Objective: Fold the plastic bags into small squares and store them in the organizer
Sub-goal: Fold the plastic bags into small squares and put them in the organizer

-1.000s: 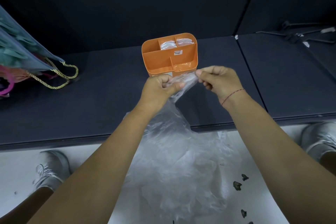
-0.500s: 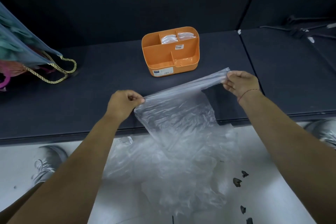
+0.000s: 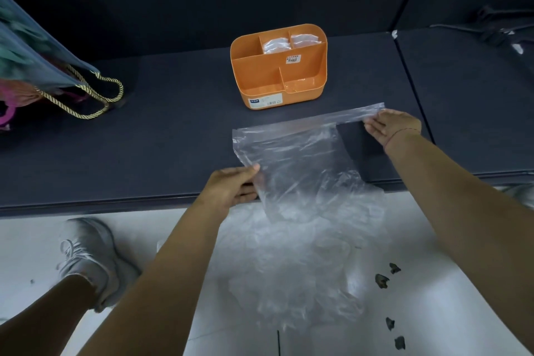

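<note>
Tote (image 3: 43,66) sits at the table's (image 3: 161,130) left edge. Near the front edge the left hand (image 3: 234,188) pinches the left side of the bag (image 3: 294,159), which lies spread before the organizer (image 3: 278,66) with its tail hanging over the front edge. The right hand (image 3: 393,127) rests straight fingers on the far right corner. Slick film may slide off toward the floor (image 3: 34,240) if either hand lifts, and wrinkles could skew the fold. Half a second ago both hands pinched it taut in the air.
</note>
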### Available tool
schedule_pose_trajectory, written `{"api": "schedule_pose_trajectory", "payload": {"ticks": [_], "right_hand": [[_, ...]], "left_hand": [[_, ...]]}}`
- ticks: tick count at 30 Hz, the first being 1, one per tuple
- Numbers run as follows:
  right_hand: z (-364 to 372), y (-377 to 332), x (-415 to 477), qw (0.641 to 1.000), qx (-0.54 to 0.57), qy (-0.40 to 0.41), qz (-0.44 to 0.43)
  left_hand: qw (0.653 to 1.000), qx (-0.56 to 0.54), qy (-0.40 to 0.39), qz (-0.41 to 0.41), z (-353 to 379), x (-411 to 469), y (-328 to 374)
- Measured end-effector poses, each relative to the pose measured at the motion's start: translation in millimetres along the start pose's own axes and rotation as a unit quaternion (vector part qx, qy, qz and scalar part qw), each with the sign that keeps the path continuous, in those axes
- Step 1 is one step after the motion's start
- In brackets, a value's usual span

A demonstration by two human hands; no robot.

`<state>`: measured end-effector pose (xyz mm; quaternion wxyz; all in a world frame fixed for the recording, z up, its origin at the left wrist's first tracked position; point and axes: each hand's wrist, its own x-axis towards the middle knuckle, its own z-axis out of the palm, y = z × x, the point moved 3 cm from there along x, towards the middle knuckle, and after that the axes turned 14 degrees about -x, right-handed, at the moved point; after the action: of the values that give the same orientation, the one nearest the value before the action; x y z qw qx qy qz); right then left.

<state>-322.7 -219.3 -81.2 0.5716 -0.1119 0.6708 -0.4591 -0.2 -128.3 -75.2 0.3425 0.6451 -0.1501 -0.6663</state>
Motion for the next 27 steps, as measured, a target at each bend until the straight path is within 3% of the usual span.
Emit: {"api": "schedule_pose_trajectory", "payload": {"ticks": [5, 10, 18, 22, 27], "right_hand": [[-10.4, -5.5, -9.7, 0.998, -0.043, 0.038, -0.011], [-32.7, 3.8, -36.9, 0.961, -0.256, 0.082, -0.063], [-36.1, 96.2, -123.7, 0.931, -0.348, -0.108, -0.034], [-25.0, 112.3, -140.6, 0.931, -0.323, -0.169, 0.012], [-33.9, 111.0, -136.2, 0.964, -0.216, -0.15, 0.038]], "left_hand": [[0.992, -0.079, 0.091, 0.03, -5.4, 5.2, 8.2], [0.989, -0.084, 0.112, 0.052, -23.9, -2.7, 10.0], [0.99, -0.032, 0.134, 0.018, -21.5, -35.4, -33.0], [0.992, -0.039, 0.122, 0.01, -8.6, -41.1, -40.6], [0.988, -0.111, 0.1, -0.042, 0.8, -42.8, -47.4]]}}
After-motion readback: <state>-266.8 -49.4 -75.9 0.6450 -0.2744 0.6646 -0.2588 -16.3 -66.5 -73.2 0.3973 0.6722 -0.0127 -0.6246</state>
